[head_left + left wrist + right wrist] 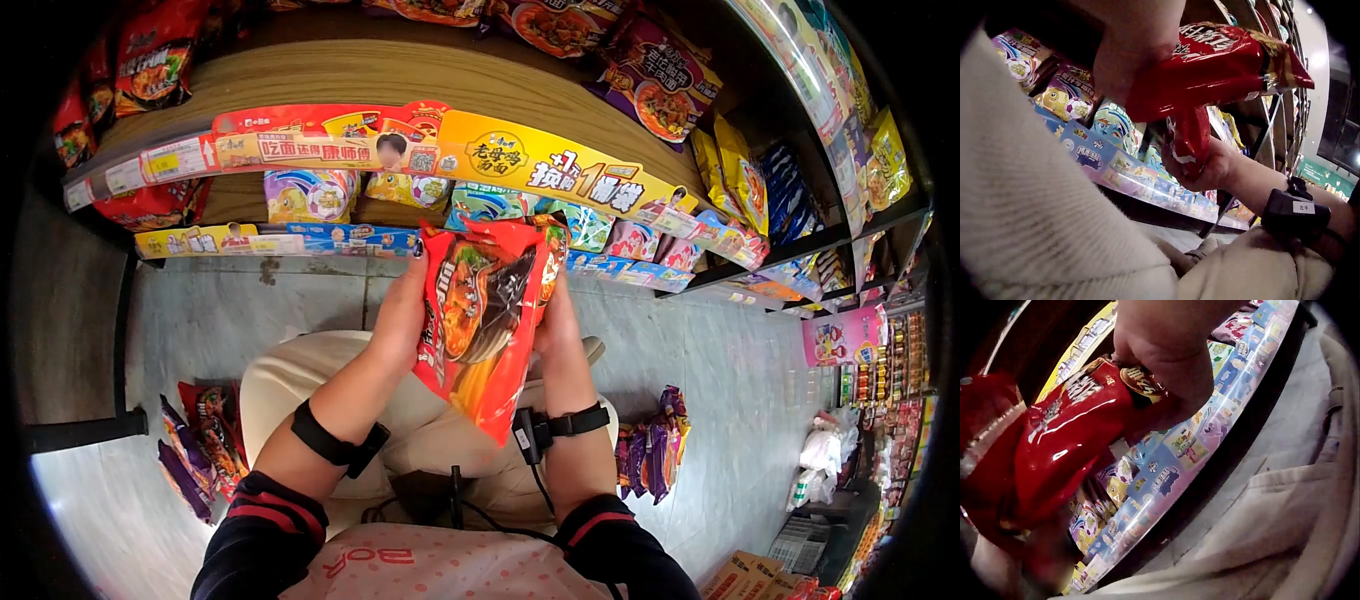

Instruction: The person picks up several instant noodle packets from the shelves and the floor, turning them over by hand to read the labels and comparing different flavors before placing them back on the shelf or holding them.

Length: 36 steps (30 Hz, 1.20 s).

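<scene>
A red instant noodle packet (475,310), with a bowl of noodles printed on its front, is held up over the lap. The left hand (402,305) grips it along its left edge. Just behind its right side is a second red packet (552,265), partly hidden, which the right hand (560,315) grips. In the left wrist view, that second packet (1190,137) sits in the curled fingers of the right hand, below the larger packet (1210,75). Up close in the right wrist view, a glossy red packet (1072,434) hangs from the right hand (1166,350).
A wooden shelf (330,80) ahead carries red packets (155,60) and a purple packet (655,85). Pastel packets (310,195) fill the shelf below. Red packets (215,425) stand on the floor at left, purple packets (655,450) at right. Cartons (750,575) lie lower right.
</scene>
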Each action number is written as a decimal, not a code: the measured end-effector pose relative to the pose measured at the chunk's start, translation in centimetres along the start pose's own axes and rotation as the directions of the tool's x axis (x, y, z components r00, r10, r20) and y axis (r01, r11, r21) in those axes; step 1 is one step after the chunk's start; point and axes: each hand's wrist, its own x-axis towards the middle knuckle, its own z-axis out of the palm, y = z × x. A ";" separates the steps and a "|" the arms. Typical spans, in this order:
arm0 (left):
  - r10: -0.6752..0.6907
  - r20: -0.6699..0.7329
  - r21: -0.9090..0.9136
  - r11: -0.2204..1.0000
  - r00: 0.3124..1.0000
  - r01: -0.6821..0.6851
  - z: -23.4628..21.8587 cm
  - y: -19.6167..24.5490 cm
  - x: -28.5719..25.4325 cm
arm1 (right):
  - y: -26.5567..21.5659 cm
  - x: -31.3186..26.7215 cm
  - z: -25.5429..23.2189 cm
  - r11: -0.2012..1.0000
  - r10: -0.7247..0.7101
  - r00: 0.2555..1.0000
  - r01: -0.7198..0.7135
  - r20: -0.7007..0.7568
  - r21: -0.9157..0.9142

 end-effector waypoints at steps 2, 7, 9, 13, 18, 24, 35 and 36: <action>0.074 -0.129 -0.002 0.997 0.989 -0.075 0.4 0.2 0.1 | -0.2 -0.3 0.2 1.000 -0.003 1.000 0.003 0.024 0.005; 0.116 -0.220 0.005 0.993 0.969 -0.118 0.3 0.5 0.1 | -0.9 -1.7 1.6 0.994 -0.087 0.996 0.088 0.015 -0.072; 0.121 -0.218 0.018 0.993 0.968 -0.120 0.2 0.3 0.1 | -0.8 -1.7 1.6 0.985 -0.127 0.992 0.129 0.021 -0.112; 0.126 -0.189 0.039 0.992 0.974 -0.121 -0.1 0.0 0.3 | -0.6 -1.1 1.0 0.937 -0.150 0.985 0.169 0.084 -0.307; 0.126 -0.178 0.030 0.992 0.976 -0.123 -0.3 -0.3 0.5 | -0.4 -1.5 1.7 0.930 -0.107 0.992 0.123 0.063 -0.346; 0.059 -0.213 0.010 0.998 0.975 -0.058 -0.6 -0.4 0.7 | -0.6 -1.8 1.6 0.953 -0.100 0.992 0.119 0.083 -0.278; 0.097 -0.263 -0.064 0.991 0.960 -0.117 -0.8 -0.5 1.0 | -0.4 -2.6 2.6 0.836 -0.149 0.908 0.327 0.391 -0.440; 0.112 -0.266 -0.054 0.990 0.957 -0.131 -0.7 -0.5 1.0 | -0.5 -2.8 2.9 0.836 -0.150 0.908 0.327 0.391 -0.441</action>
